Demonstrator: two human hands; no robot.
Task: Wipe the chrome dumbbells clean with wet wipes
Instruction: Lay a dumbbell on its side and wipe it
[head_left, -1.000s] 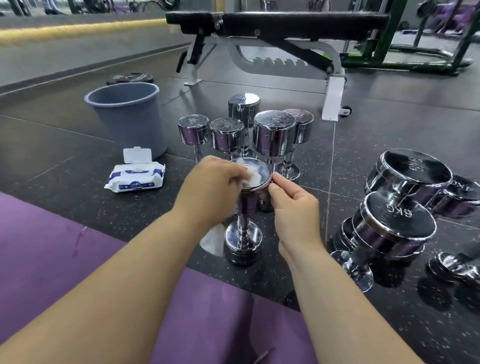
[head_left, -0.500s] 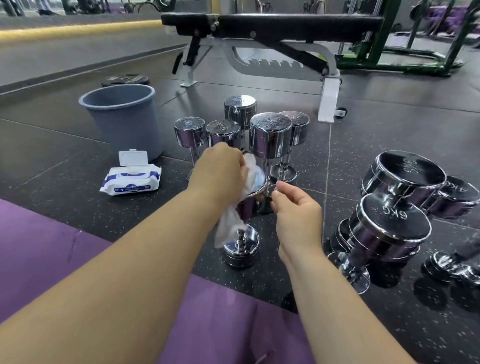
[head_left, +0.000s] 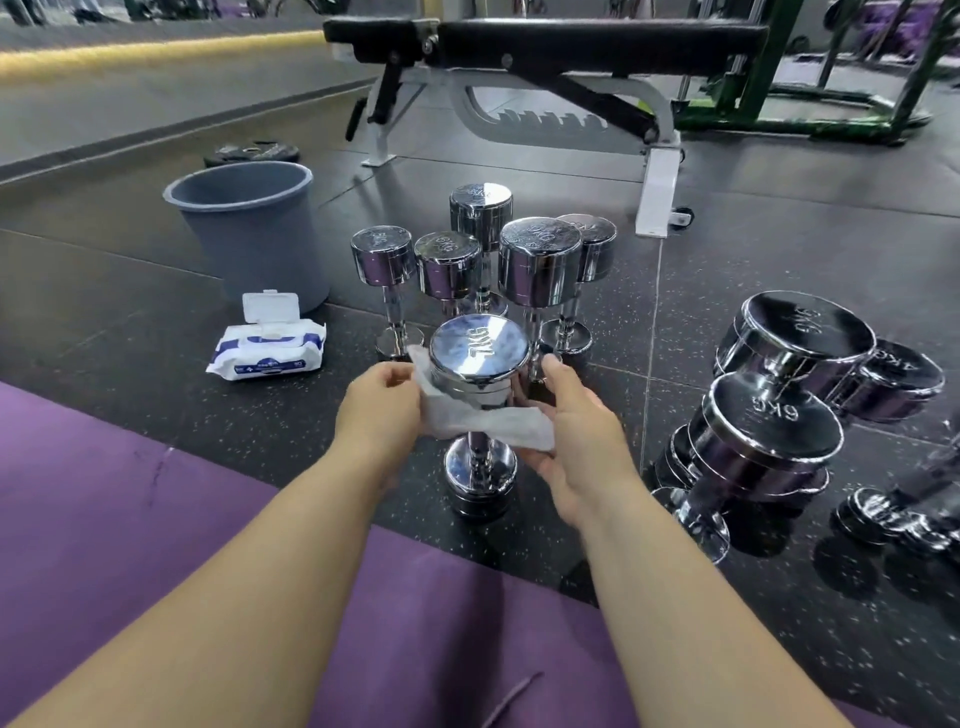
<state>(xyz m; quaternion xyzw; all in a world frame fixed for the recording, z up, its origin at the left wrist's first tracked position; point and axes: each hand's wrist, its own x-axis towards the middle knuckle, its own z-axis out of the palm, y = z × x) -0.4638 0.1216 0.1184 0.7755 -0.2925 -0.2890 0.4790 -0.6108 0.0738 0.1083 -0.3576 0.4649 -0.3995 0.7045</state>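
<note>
At centre frame your left hand (head_left: 382, 410) and right hand (head_left: 579, 436) each grip an end of the wet wipe (head_left: 488, 423), stretched round the upper head of the upright 7KG dumbbell (head_left: 478, 353) on the black floor (head_left: 156, 332) — hands apart, one either side of it. At left the wipe pack (head_left: 267, 353) lies with its lid flipped open, and just behind it stands the grey bin (head_left: 260, 234) — only its inner wall shows.

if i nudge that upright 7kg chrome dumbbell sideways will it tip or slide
Likely heavy for its size: the upright chrome dumbbell is stamped 7KG. Standing on one end on the dark speckled floor, it would probably tip before sliding.
</note>
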